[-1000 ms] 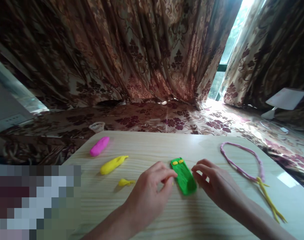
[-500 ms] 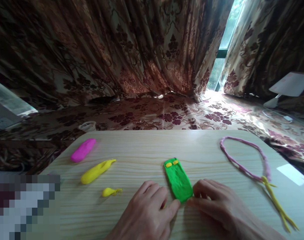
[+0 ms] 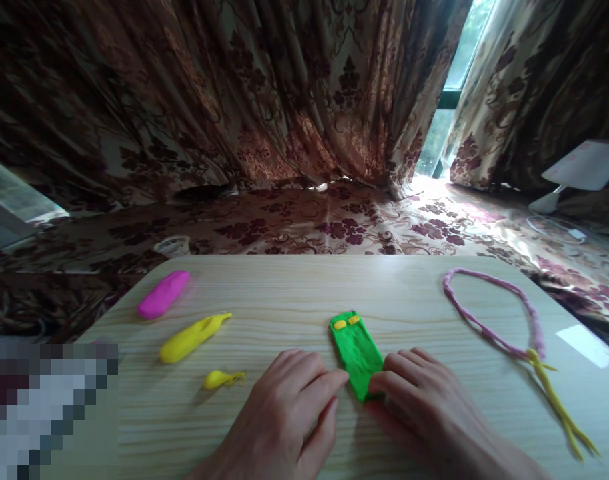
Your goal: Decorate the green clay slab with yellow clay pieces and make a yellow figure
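A flat green modelling-clay slab (image 3: 358, 360) lies on the table, its far end tilted a little left. Two small yellow clay pieces (image 3: 339, 325) sit side by side near that far end. My left hand (image 3: 297, 400) is by the slab's left edge, fingers bent together and the index fingertip at the edge; whatever lies under its palm is hidden. At the lower right corner, my right hand (image 3: 424, 393) has its bent fingers closed on the slab's edge, and its thumb is low by the near end.
On the left lie a pink clay lump (image 3: 163, 295), a large yellow clay piece (image 3: 191, 339) and a smaller yellow one (image 3: 218, 380). To the right is a purple clay loop (image 3: 477, 325) with a yellow forked strand (image 3: 554, 400). A white lamp (image 3: 584, 165) stands beyond the table (image 3: 284, 287).
My left hand has shifted slightly up and left, its index finger now higher along the slab's edge. My right fingers have moved left, over the slab's lower right corner.
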Tool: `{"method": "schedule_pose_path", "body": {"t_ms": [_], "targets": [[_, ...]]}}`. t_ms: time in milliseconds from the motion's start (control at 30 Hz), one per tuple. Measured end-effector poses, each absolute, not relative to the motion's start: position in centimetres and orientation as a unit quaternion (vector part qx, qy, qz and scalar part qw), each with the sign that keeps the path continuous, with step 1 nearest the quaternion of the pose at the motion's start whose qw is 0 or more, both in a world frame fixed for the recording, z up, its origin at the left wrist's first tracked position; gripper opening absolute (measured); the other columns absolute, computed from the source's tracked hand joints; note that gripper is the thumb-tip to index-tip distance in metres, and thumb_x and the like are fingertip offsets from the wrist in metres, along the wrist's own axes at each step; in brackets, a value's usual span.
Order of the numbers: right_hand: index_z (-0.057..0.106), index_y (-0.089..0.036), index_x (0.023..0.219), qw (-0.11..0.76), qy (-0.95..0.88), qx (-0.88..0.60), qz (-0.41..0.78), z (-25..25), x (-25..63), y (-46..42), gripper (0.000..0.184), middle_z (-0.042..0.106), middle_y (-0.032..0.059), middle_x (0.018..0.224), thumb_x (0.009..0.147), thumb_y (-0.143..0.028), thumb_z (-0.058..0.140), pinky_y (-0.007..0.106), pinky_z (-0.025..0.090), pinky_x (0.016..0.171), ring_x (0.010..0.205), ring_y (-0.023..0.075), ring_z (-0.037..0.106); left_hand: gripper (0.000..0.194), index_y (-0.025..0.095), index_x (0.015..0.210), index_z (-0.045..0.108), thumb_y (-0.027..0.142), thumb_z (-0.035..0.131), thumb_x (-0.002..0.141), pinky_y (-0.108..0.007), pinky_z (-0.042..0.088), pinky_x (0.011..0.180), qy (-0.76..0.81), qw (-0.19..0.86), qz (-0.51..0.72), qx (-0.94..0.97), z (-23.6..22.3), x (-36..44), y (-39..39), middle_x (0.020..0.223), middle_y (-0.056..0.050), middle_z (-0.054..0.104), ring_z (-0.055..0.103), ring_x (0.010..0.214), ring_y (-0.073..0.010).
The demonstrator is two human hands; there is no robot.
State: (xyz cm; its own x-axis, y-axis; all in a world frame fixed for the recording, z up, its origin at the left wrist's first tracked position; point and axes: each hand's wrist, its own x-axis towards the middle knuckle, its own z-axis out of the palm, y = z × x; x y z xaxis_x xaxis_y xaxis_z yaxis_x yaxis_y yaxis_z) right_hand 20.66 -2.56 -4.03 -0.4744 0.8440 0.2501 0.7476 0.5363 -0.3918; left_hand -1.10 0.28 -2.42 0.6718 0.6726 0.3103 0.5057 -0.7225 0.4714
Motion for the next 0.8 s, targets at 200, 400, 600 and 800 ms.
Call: {"method": "schedule_pose_path", "body": {"t_ms": [200,400,600,800], "targets": [[0.058,-0.024,0.09,0.209,-0.843,-0.478,0.13,-3.6,20.4,-2.7,0.008,0.058,0.0009,0.077,0.084,-0.019,0.054,0.028,0.036,0.064,0.07,0.016,0.052,0.033,0.025,0.11,0.059,0.011,0.047,0.083,-0.036,0.043,0.082,0.345,0.258,0.268,0.862,-2.8,-0.9,0.1,0.092,-0.005,0.061,0.054,0.089,-0.0206],[0.053,-0.023,0.108,0.371,-0.801,-0.437,0.173,-0.1,19.8,-2.7,0.029,0.059,0.002,0.085,0.081,-0.016,0.059,0.025,0.044,0.065,0.074,0.014,0.056,0.014,0.023,0.09,0.066,0.027,0.063,0.077,-0.03,0.048,0.08,0.432,0.607,0.339,0.575,0.0,0.9,-0.2,0.087,-0.004,0.069,0.063,0.087,-0.0214],[0.06,-0.023,0.101,0.434,-0.771,-0.42,0.2,1.1,18.4,-2.4,0.02,0.059,0.0028,0.085,0.084,-0.013,0.054,0.025,0.046,0.065,0.075,0.0136,0.056,0.014,0.015,0.083,0.07,0.025,0.067,0.075,-0.03,0.048,0.081,0.396,0.736,0.4,0.377,1.6,2.4,-0.3,0.085,-0.008,0.07,0.062,0.084,-0.0192],[0.063,-0.022,0.098,0.43,-0.768,-0.446,0.163,0.0,18.7,-2.9,0.017,0.058,0.0043,0.088,0.087,-0.016,0.051,0.029,0.044,0.072,0.08,0.0159,0.054,0.013,0.015,0.089,0.07,0.021,0.064,0.079,-0.028,0.048,0.08,0.373,0.787,0.384,0.307,-0.8,2.6,0.0,0.088,-0.007,0.069,0.06,0.082,-0.016]]}}
